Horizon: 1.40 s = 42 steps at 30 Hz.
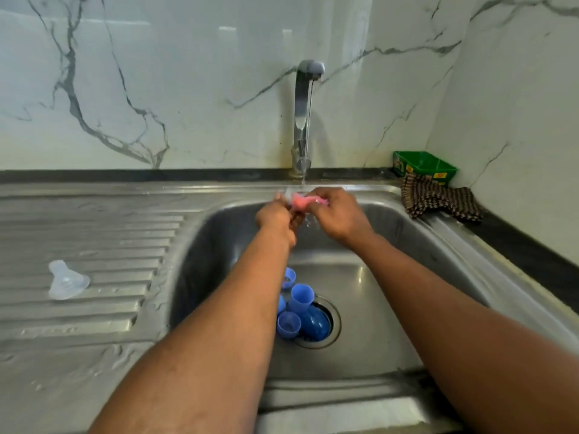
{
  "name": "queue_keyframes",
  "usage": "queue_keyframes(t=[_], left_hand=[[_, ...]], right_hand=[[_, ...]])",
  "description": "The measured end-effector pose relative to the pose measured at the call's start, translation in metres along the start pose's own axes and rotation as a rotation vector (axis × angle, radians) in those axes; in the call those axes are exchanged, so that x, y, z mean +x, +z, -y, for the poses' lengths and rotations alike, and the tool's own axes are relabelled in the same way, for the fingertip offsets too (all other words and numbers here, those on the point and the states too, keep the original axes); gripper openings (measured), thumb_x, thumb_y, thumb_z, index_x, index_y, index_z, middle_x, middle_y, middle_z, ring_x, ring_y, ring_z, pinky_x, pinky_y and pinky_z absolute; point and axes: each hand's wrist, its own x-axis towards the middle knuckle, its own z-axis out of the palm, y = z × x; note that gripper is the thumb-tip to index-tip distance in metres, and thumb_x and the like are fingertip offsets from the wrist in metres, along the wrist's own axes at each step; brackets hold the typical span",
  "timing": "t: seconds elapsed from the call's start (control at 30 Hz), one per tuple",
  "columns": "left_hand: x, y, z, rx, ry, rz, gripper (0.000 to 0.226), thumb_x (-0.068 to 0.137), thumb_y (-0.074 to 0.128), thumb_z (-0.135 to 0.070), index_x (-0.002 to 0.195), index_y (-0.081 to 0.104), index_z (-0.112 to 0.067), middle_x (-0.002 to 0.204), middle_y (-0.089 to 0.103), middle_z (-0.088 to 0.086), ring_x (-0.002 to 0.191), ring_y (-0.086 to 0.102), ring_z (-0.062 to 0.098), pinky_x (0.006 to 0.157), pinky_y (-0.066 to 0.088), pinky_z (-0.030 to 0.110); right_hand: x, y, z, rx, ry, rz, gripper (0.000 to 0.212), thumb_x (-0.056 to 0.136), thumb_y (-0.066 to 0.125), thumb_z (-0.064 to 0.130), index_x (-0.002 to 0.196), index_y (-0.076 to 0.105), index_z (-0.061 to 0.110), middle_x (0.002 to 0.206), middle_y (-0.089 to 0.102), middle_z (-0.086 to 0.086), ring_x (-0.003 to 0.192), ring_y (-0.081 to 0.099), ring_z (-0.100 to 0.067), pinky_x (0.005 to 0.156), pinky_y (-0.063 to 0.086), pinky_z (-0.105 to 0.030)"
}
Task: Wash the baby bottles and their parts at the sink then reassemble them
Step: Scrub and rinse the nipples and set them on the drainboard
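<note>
Left hand (pixel 275 214): fingers curled around the near end of a small pink part (pixel 302 202), held under the running water.
Right hand (pixel 336 214): fingers pinch the other end of the same pink part; the two hands are close together over the back of the sink.
Pink part: blurred and wet, perhaps a bottle ring or a small brush; the view does not settle which.
Tap (pixel 305 120): upright behind the basin, a thin stream falling onto the hands.
Sink (pixel 391 308): steel basin; blue bottle parts (pixel 297 311) lie clustered on and beside the drain (pixel 332 327).
Clear teat (pixel 67 280): lies on its side on the ribbed drainboard (pixel 94 233), well apart from the hands, to the left.
Checked cloth (pixel 438 198): crumpled on the table at the back right corner, touching a green box (pixel 426 166).
</note>
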Motion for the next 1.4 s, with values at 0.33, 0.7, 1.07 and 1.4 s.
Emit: queue_keyframes(t=[0.33, 0.7, 1.07, 1.4], left_hand=[[0.0, -0.005, -0.006, 0.332, 0.268, 0.155, 0.016, 0.094, 0.066, -0.024, 0.088, 0.058, -0.011, 0.085, 0.069, 0.011, 0.065, 0.067, 0.017, 0.065, 0.06, 0.032], [0.001, -0.018, -0.035, 0.599, 0.449, 0.234, 0.019, 0.085, 0.077, -0.024, 0.074, 0.063, -0.018, 0.078, 0.069, 0.003, 0.074, 0.063, 0.017, 0.063, 0.052, 0.026], [0.005, -0.025, -0.03, 0.573, 0.469, 0.21, 0.018, 0.087, 0.074, -0.023, 0.076, 0.062, -0.016, 0.08, 0.069, 0.003, 0.074, 0.067, 0.019, 0.056, 0.051, 0.024], [0.003, -0.02, -0.023, 0.489, 0.43, 0.249, 0.016, 0.088, 0.072, -0.014, 0.081, 0.059, -0.008, 0.098, 0.071, 0.02, 0.08, 0.071, 0.027, 0.072, 0.062, 0.037]], right_hand=[[0.007, 0.013, 0.013, 0.631, 0.171, -0.066, 0.01, 0.096, 0.063, 0.019, 0.106, 0.059, 0.018, 0.076, 0.059, 0.0, 0.045, 0.048, -0.002, 0.039, 0.035, -0.018], [0.021, 0.026, 0.016, 0.604, 0.216, -0.188, 0.02, 0.081, 0.081, 0.034, 0.09, 0.07, 0.021, 0.083, 0.07, 0.0, 0.074, 0.063, -0.014, 0.067, 0.047, -0.024], [0.017, 0.025, 0.014, 0.613, 0.29, -0.101, 0.034, 0.079, 0.08, 0.04, 0.104, 0.065, 0.022, 0.084, 0.063, 0.001, 0.061, 0.049, -0.008, 0.055, 0.038, -0.023], [0.02, 0.018, 0.007, 0.609, 0.337, -0.181, 0.035, 0.072, 0.087, 0.035, 0.096, 0.072, 0.015, 0.062, 0.052, 0.007, 0.049, 0.043, -0.007, 0.048, 0.032, -0.022]])
